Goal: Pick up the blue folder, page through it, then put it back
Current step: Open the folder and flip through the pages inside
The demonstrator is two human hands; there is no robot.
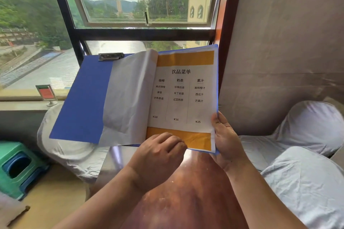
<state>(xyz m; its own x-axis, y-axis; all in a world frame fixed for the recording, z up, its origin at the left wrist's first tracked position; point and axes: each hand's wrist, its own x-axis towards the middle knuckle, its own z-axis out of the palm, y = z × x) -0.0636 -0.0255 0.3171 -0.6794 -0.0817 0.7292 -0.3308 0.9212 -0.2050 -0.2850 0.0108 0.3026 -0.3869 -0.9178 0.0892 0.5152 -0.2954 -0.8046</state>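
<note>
The blue folder [83,98] is held open in the air above the wooden table [195,191], in front of the window. Its left cover is bare blue with a metal clip [111,56] at the top. A turned white page [128,98] lies over the middle. The right side shows a menu page [184,95] with orange bands and black print. My right hand [226,141] grips the folder's lower right edge, thumb on the page. My left hand [160,156] is curled at the bottom edge of the menu page, fingers pinching its lower corner.
A small sign stand [46,94] sits on the windowsill at left. Chairs with white covers stand left [61,150] and right [307,173] of the table. Stacked green and blue plastic stools [16,167] are on the floor at left.
</note>
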